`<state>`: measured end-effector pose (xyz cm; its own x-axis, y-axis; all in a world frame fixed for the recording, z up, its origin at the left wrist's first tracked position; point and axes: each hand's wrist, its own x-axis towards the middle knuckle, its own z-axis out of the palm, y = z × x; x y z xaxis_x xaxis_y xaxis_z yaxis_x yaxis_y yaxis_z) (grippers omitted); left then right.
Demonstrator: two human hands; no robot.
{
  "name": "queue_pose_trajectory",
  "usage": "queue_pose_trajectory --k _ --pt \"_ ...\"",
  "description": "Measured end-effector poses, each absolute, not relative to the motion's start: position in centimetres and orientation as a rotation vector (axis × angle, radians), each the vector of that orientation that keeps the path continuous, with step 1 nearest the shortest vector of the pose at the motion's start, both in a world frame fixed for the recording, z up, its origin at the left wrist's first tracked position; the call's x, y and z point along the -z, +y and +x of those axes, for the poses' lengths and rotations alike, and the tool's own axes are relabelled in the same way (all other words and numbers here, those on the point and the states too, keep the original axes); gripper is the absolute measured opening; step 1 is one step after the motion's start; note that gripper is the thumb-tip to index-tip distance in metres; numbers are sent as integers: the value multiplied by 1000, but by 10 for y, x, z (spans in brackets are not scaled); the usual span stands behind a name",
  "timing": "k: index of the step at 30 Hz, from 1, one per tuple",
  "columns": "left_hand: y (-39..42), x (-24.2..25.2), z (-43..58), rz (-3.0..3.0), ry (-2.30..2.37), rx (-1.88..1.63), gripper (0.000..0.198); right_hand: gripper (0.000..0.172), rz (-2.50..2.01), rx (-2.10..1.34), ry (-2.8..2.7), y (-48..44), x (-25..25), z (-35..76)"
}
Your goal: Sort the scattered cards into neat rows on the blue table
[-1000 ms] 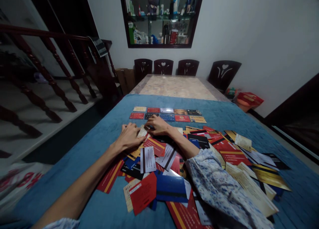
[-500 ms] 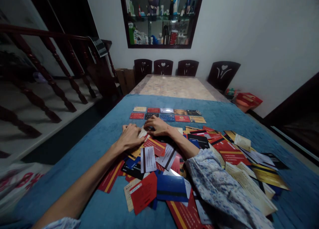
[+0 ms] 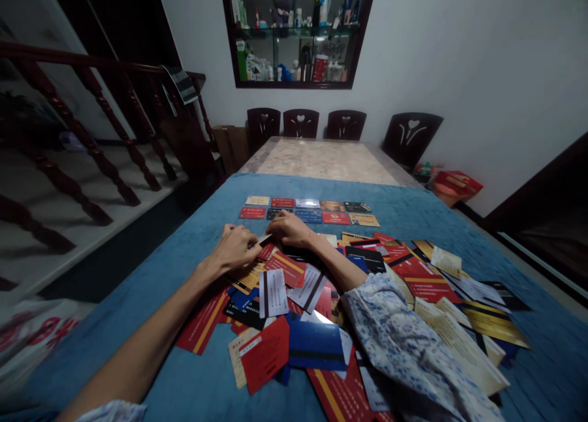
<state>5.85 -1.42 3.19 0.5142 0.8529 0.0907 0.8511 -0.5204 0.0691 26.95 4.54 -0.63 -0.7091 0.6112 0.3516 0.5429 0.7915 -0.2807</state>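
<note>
**Tipping up a card between the left hand and the right hand**

Half a second ago, the card's pale printed side was shown; now it is seen as a thin, slanted strip with a dark band. By this turn, more of a red card has been uncovered just below, on the near side of the hands. The left hand has been shifted slightly, while the right hand has scarcely been moved.

Both hands are nearly closed, fingers curled inward. The card appears to be pinched from either end by their fingertips, though the undersides of the grips are hidden. It is judged to have been raised at least partly from the pile, which is spread below the hands and around the right forearm.

No change is seen in the two rows laid just beyond the hands on the bench's cloth. The work is thus judged to have been brought only to the handling of this one card.
</note>
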Motion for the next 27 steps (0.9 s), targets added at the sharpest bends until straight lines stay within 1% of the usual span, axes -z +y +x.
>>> queue_pose_trajectory --k 3,9,18,22,27 --pt "-10 -33 52 2726 1507 -243 33 23 -898 -211 -2517 45 7 269" --pt "2 -31 37 2736 1401 -417 35 22 -921 -200 -2462 44 8 267" --pt "10 -26 26 2762 1436 -503 40 18 -1005 -214 -2336 41 10 266" --pt "12 -22 25 2743 1457 -555 43 22 -1037 -200 -2328 41 10 266" --pt "13 -19 25 2718 1468 -571 45 34 -1114 -166 -2329 37 9 264"
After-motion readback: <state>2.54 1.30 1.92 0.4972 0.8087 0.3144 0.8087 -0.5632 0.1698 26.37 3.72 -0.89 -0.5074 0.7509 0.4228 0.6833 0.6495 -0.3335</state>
